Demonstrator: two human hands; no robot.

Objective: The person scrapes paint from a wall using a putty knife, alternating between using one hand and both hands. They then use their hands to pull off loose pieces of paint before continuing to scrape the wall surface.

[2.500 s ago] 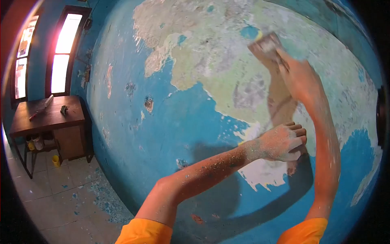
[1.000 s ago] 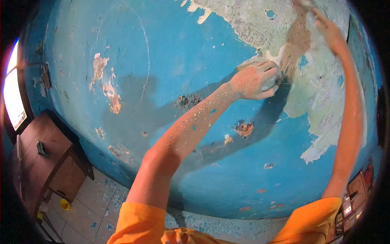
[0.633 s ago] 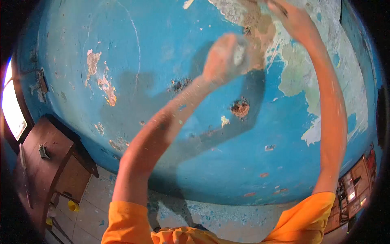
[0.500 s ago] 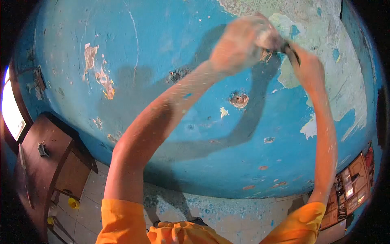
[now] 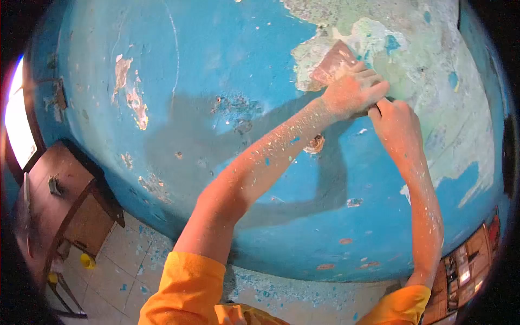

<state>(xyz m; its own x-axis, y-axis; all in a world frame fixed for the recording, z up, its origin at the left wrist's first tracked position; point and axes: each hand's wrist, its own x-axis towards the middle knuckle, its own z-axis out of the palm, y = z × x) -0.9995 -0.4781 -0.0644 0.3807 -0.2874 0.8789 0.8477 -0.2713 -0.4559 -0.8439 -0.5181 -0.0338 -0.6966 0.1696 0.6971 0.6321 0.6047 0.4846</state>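
A wide scraper (image 5: 337, 60) with a dusty, reddish-brown blade lies against the wall, at the ragged border where blue paint meets bare pale plaster. My left hand (image 5: 355, 91) is closed over the scraper just behind the blade. Close beside it, my right hand (image 5: 398, 125) is wrapped round the handle end, most of which its fingers hide. Paint flakes and dust cling to both forearms. The blue wall (image 5: 260, 162) has several chipped spots below the hands, among them a round hole (image 5: 314, 144) under my left wrist.
A brown wooden desk (image 5: 57, 168) stands at the left beside a bright opening (image 5: 20, 122). A yellow cup-like item (image 5: 87, 261) is on the tiled floor (image 5: 116, 265), which is strewn with blue flakes. At the lower right is a wooden cabinet (image 5: 460, 271).
Both hands have come down the wall with the scraper, and its blade now shows plainly past my left hand. The blurred motion has eased. The view has shifted slightly.
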